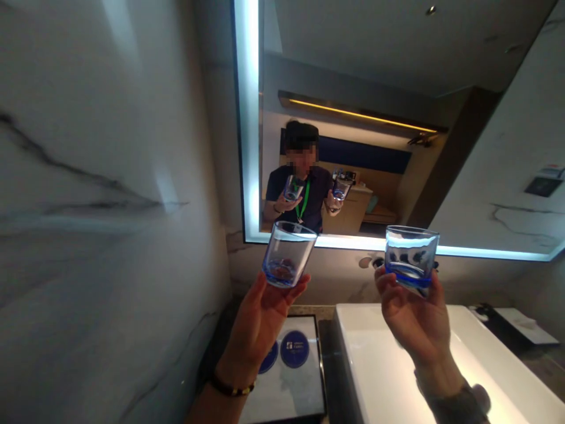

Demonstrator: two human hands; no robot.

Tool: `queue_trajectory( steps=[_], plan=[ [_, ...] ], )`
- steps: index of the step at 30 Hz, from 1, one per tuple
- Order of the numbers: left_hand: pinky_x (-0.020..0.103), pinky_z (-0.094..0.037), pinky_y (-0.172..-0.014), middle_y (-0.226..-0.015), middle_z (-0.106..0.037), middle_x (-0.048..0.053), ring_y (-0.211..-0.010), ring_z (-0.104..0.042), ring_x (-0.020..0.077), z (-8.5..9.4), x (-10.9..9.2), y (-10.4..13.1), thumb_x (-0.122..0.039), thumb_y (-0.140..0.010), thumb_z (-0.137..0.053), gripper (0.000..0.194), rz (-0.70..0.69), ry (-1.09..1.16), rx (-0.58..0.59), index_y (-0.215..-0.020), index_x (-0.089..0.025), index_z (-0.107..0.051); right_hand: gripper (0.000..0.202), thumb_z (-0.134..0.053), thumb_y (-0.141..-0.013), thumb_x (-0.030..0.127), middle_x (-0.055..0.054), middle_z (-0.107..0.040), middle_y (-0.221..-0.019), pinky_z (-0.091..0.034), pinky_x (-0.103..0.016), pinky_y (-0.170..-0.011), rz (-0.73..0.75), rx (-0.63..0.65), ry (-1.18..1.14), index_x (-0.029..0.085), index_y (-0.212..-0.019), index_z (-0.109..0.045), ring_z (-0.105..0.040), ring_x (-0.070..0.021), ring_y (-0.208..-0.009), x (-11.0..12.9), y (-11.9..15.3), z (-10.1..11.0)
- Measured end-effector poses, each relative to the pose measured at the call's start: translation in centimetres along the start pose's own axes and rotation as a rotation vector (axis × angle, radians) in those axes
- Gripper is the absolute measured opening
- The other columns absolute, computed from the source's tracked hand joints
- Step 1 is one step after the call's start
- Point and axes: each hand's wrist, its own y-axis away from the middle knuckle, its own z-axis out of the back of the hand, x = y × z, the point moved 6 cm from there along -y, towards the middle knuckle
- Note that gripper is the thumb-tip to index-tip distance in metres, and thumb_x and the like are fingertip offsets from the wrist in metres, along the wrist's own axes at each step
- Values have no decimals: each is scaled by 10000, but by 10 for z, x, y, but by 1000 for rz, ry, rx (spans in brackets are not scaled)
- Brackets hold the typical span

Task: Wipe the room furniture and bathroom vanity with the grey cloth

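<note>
My left hand (265,321) is closed around the base of a clear drinking glass (289,253) with a blue-tinted bottom, raised in front of the mirror and tilted a little to the right. A second glass of the same kind (411,254) is in my right hand (415,318), gripped low by the fingertips and nearly upright. Both glasses look see-through, with nothing visible inside. Beneath my left hand lies a framed white tray (304,391) bearing two round dark-blue coasters (295,348), one partly hidden by my wrist.
A lit mirror (362,76) spans the wall ahead and reflects a person holding both glasses. The white basin (353,330) sits under my right hand. To its right is a dark tray with white paper (525,324). A marbled wall (110,265) rises close on the left.
</note>
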Motion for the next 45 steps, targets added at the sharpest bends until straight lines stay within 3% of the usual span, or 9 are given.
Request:
queue_trajectory(
  steps=[4, 9, 14, 19, 22, 25, 35, 41, 45],
  plan=[
    [403, -536, -1001, -1142, -722, 40, -1042, -691, 231, -71, -19, 11, -506, -859, -632, 373, -75, 88, 168, -1094, -220, -674, 788, -874, -678, 317, -75, -595, -1068, -549, -102, -724, -2, 143, 40, 156, -1315, -438, -621, -95, -872, 1, 10, -29],
    [403, -538, -994, -1142, -718, 48, -1054, -685, 233, -78, -19, 18, -502, -885, -596, 371, -74, 80, 190, -1101, -208, -662, 778, -861, -690, 316, -76, -607, -1086, -547, -97, -741, 5, 164, 68, 153, -1320, -435, -628, -87, -893, -1, 18, -39],
    [274, -572, -719, -955, -721, 39, -816, -684, 169, -10, -28, 19, -444, -760, -726, 370, -167, -207, -10, -984, -156, -667, 694, -724, -737, 614, -93, -642, -1082, -566, -166, -672, 118, -70, 466, 193, -1249, -517, -651, -149, -876, 1, 14, 3],
    [276, -516, -731, -943, -681, 60, -843, -630, 182, 86, -30, 15, -331, -678, -731, 457, -128, -1164, -267, -1072, -120, -635, 575, -627, -738, 686, -55, -633, -912, -573, -370, -685, 171, -106, 1407, 212, -1036, -493, -644, -224, -779, -30, -14, 73],
    [320, -497, -885, -1075, -632, 114, -974, -614, 226, 122, -7, 12, -300, -650, -728, 479, 11, -1798, -224, -1076, -104, -632, 505, -729, -703, 554, -64, -631, -808, -528, -440, -705, 35, -38, 1738, 185, -978, -520, -631, -280, -747, -75, -35, 118],
    [322, -506, -867, -1120, -588, 133, -981, -606, 238, 142, 30, 14, -291, -681, -673, 422, 153, -2108, -42, -1057, -107, -621, 400, -749, -705, 371, -115, -624, -942, -472, -434, -813, 9, 108, 2072, 166, -975, -536, -614, -319, -908, -118, -50, 147],
    [347, -447, -1011, -1214, -556, 116, -1171, -514, 263, 176, 90, 4, -284, -745, -642, 514, 199, -2133, 185, -1234, -149, -556, 359, -701, -836, 335, -141, -579, -1052, -483, -326, -730, -7, 323, 2605, 133, -1069, -517, -617, -294, -955, -177, -75, 166],
    [304, -412, -1069, -1378, -526, 119, -1263, -500, 219, 200, 73, -14, -394, -853, -601, 663, 195, -2049, 185, -1429, -142, -388, 358, -716, -804, 274, -150, -577, -1048, -500, -333, -703, -32, 399, 2680, 119, -1074, -540, -621, -305, -947, -185, -84, 159],
    [320, -307, -1153, -1470, -452, 136, -1368, -402, 198, 234, 54, -53, -182, -963, -343, 496, 199, -2081, 56, -1454, -118, -376, 362, -721, -807, 276, -150, -569, -1026, -497, -336, -663, -68, 455, 2714, 128, -1080, -535, -637, -298, -877, -183, -88, 166]
  ],
)
